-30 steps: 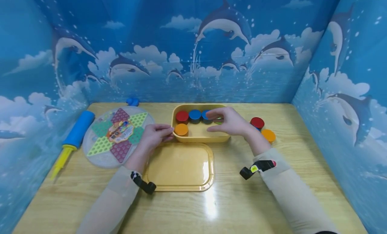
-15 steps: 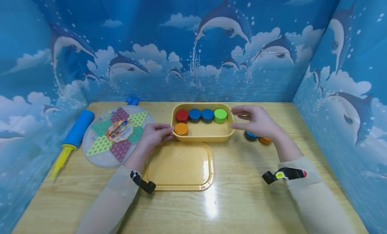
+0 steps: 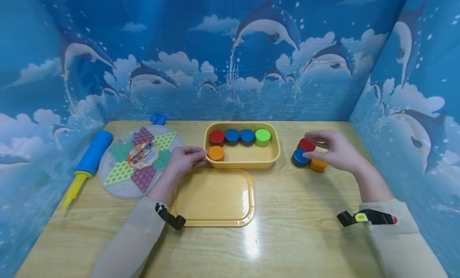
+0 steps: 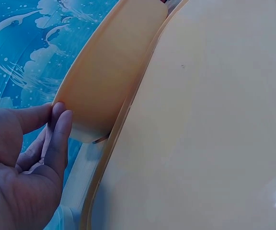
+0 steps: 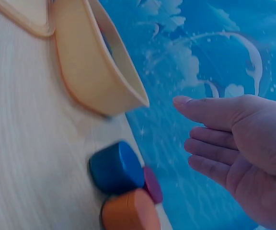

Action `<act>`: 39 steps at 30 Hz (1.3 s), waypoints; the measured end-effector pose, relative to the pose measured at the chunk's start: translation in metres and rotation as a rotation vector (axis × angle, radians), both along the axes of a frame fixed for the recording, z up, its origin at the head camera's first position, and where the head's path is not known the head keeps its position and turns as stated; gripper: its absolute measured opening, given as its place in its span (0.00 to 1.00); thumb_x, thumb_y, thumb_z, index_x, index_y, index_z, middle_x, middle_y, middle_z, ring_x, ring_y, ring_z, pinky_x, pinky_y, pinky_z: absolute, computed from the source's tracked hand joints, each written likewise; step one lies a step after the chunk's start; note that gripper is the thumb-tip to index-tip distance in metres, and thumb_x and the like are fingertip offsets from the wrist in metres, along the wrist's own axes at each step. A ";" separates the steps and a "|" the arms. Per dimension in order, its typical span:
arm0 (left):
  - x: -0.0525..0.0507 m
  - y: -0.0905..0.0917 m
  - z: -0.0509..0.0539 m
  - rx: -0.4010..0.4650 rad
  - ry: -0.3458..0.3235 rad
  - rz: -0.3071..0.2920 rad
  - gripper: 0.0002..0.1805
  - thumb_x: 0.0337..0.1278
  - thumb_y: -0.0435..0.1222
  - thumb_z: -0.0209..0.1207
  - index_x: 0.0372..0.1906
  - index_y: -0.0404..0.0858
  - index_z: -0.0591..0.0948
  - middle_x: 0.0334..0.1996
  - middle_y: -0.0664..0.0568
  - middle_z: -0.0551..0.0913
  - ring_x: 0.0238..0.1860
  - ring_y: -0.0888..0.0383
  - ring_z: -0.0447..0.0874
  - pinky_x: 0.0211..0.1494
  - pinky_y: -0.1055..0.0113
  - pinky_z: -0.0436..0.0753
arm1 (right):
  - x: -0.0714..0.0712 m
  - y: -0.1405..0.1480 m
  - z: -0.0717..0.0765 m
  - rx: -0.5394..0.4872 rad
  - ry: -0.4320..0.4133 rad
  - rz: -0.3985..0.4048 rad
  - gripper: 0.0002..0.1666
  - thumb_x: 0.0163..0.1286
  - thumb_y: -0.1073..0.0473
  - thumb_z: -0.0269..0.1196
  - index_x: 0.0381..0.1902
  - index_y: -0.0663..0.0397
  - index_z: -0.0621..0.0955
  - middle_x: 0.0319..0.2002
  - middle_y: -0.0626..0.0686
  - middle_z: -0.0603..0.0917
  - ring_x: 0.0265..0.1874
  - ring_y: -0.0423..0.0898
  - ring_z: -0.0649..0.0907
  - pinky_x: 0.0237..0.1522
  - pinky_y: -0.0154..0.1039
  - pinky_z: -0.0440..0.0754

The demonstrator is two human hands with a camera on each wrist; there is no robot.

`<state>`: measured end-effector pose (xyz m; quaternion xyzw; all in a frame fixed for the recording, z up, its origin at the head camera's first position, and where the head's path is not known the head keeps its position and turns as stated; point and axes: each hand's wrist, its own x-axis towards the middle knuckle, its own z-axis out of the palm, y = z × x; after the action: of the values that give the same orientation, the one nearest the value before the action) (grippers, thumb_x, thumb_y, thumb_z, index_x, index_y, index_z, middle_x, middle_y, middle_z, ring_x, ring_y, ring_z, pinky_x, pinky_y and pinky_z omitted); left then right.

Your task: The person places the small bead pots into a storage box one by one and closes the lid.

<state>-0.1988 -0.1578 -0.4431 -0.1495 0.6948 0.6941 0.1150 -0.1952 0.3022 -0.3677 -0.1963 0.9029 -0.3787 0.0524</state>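
Observation:
My left hand [image 3: 184, 161] pinches the left end of a yellow plastic box [image 3: 248, 165] between thumb and fingers, as the left wrist view also shows. Inside the box stand a red cylinder [image 3: 217, 138], two blue cylinders [image 3: 232, 136], a green cylinder [image 3: 262, 137] and, nearer me, an orange cylinder [image 3: 216, 153]. My right hand [image 3: 336, 151] hovers with loosely extended fingers above a cluster right of the box. That cluster is a blue cylinder [image 5: 116, 167], an orange cylinder [image 5: 131, 213] and a partly hidden red cylinder [image 5: 153, 185]. Nothing is in the right hand.
A yellow lid [image 3: 214, 198] lies flat in front of the box. On the left are a round star-patterned game board [image 3: 143, 160] and a blue and yellow hand pump [image 3: 90, 156]. A small blue object [image 3: 157, 120] sits at the back edge, by the dolphin-printed backdrop [image 3: 230, 62].
My right hand has left the box and moved right, over the loose cylinders. The green cylinder, earlier mostly covered by that hand, shows fully in the box. My left hand has stayed put.

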 end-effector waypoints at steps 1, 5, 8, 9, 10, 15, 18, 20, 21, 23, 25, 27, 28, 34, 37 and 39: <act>0.000 0.000 0.000 -0.001 0.001 -0.001 0.19 0.71 0.30 0.67 0.62 0.26 0.82 0.51 0.35 0.84 0.40 0.53 0.91 0.50 0.62 0.92 | 0.001 0.004 -0.002 0.004 0.009 -0.001 0.35 0.70 0.60 0.76 0.69 0.71 0.77 0.66 0.70 0.79 0.65 0.68 0.79 0.67 0.55 0.79; 0.000 0.000 0.001 -0.005 0.005 -0.004 0.19 0.71 0.30 0.67 0.62 0.25 0.82 0.50 0.35 0.85 0.40 0.54 0.91 0.50 0.62 0.92 | 0.003 0.020 -0.012 0.018 0.020 -0.015 0.36 0.68 0.61 0.76 0.68 0.73 0.77 0.64 0.71 0.80 0.63 0.69 0.80 0.64 0.28 0.79; 0.001 0.000 0.001 -0.010 0.005 -0.005 0.20 0.71 0.31 0.67 0.62 0.25 0.82 0.50 0.36 0.85 0.40 0.54 0.91 0.50 0.62 0.92 | 0.004 0.030 -0.019 0.032 -0.004 -0.037 0.37 0.68 0.61 0.77 0.68 0.73 0.76 0.64 0.72 0.79 0.64 0.69 0.79 0.61 0.23 0.77; 0.001 0.000 0.001 -0.010 0.004 -0.005 0.20 0.72 0.31 0.67 0.62 0.26 0.82 0.50 0.36 0.85 0.40 0.54 0.91 0.50 0.62 0.92 | 0.004 0.033 -0.021 0.040 -0.018 -0.048 0.37 0.68 0.60 0.77 0.69 0.73 0.76 0.65 0.72 0.79 0.64 0.69 0.79 0.63 0.27 0.79; 0.001 0.000 0.001 -0.011 0.003 -0.005 0.20 0.72 0.31 0.67 0.62 0.26 0.82 0.50 0.36 0.85 0.40 0.54 0.91 0.50 0.62 0.92 | 0.004 0.036 -0.023 0.049 -0.034 -0.059 0.38 0.69 0.59 0.77 0.69 0.73 0.75 0.66 0.72 0.78 0.65 0.69 0.79 0.64 0.33 0.80; 0.001 -0.001 0.002 -0.008 0.002 -0.004 0.20 0.72 0.31 0.67 0.63 0.26 0.81 0.52 0.35 0.84 0.40 0.54 0.91 0.50 0.63 0.92 | 0.005 0.045 -0.038 0.079 -0.117 -0.091 0.44 0.69 0.53 0.77 0.71 0.74 0.73 0.69 0.73 0.75 0.67 0.70 0.77 0.66 0.58 0.76; 0.001 -0.001 0.002 -0.010 0.002 -0.003 0.20 0.72 0.31 0.67 0.62 0.26 0.81 0.52 0.35 0.84 0.41 0.53 0.90 0.50 0.63 0.92 | 0.006 0.047 -0.046 0.067 -0.141 -0.083 0.46 0.68 0.53 0.78 0.72 0.76 0.71 0.69 0.74 0.74 0.66 0.72 0.76 0.65 0.60 0.77; 0.001 0.000 0.001 -0.010 0.002 -0.002 0.20 0.72 0.31 0.67 0.62 0.26 0.82 0.51 0.36 0.84 0.41 0.54 0.90 0.50 0.63 0.92 | 0.007 0.048 -0.051 0.048 -0.145 -0.076 0.46 0.68 0.55 0.78 0.72 0.77 0.70 0.69 0.75 0.74 0.66 0.72 0.77 0.64 0.59 0.78; 0.001 0.000 0.001 -0.009 0.001 0.000 0.19 0.72 0.31 0.67 0.62 0.26 0.82 0.50 0.37 0.85 0.40 0.54 0.90 0.50 0.63 0.92 | 0.007 0.049 -0.053 0.045 -0.143 -0.075 0.45 0.68 0.56 0.78 0.71 0.78 0.70 0.69 0.75 0.74 0.65 0.72 0.77 0.63 0.59 0.79; 0.002 0.000 0.001 0.007 0.008 0.006 0.19 0.71 0.30 0.67 0.62 0.25 0.82 0.48 0.37 0.85 0.39 0.55 0.91 0.50 0.63 0.92 | 0.008 0.049 -0.056 0.042 -0.137 -0.077 0.44 0.68 0.58 0.77 0.71 0.78 0.71 0.68 0.75 0.74 0.64 0.72 0.78 0.62 0.58 0.81; 0.003 0.001 0.001 0.025 0.017 0.011 0.19 0.71 0.29 0.67 0.61 0.23 0.81 0.46 0.38 0.86 0.38 0.56 0.91 0.49 0.62 0.92 | 0.008 0.049 -0.060 0.043 -0.135 -0.084 0.43 0.68 0.59 0.77 0.71 0.78 0.71 0.67 0.75 0.75 0.63 0.72 0.79 0.61 0.57 0.82; 0.004 0.001 0.002 0.038 0.025 0.016 0.19 0.70 0.28 0.67 0.61 0.22 0.81 0.44 0.38 0.86 0.36 0.56 0.91 0.49 0.62 0.92 | 0.008 0.049 -0.062 0.045 -0.135 -0.090 0.42 0.68 0.59 0.77 0.71 0.77 0.71 0.67 0.75 0.75 0.63 0.71 0.80 0.60 0.56 0.83; 0.004 0.001 0.002 0.045 0.030 0.017 0.20 0.70 0.27 0.67 0.61 0.21 0.81 0.43 0.38 0.87 0.36 0.56 0.91 0.49 0.62 0.92 | 0.008 0.049 -0.063 0.045 -0.135 -0.092 0.42 0.68 0.59 0.77 0.71 0.77 0.72 0.67 0.75 0.76 0.62 0.71 0.80 0.59 0.56 0.84; 0.004 0.000 0.002 0.049 0.029 0.019 0.20 0.70 0.27 0.67 0.61 0.21 0.81 0.44 0.38 0.87 0.36 0.56 0.91 0.49 0.62 0.92 | 0.008 0.052 -0.065 0.035 -0.128 -0.113 0.41 0.69 0.58 0.76 0.71 0.76 0.72 0.66 0.74 0.76 0.61 0.69 0.81 0.57 0.43 0.88; 0.004 0.001 0.002 0.058 0.029 0.018 0.20 0.70 0.27 0.67 0.61 0.21 0.80 0.44 0.38 0.87 0.36 0.56 0.91 0.49 0.62 0.92 | 0.008 0.055 -0.062 0.026 -0.122 -0.130 0.41 0.70 0.56 0.76 0.71 0.75 0.72 0.66 0.74 0.76 0.60 0.69 0.81 0.53 0.30 0.87; 0.003 0.000 0.002 0.063 0.031 0.016 0.20 0.70 0.27 0.66 0.61 0.21 0.80 0.43 0.39 0.87 0.36 0.56 0.91 0.49 0.62 0.92 | 0.009 0.057 -0.059 0.014 -0.114 -0.137 0.41 0.70 0.56 0.76 0.71 0.75 0.72 0.66 0.74 0.76 0.60 0.69 0.81 0.51 0.24 0.85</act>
<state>-0.1956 -0.1574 -0.4413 -0.1406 0.6732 0.7186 0.1034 -0.1866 0.3592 -0.4268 -0.1116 0.9124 -0.3857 0.0791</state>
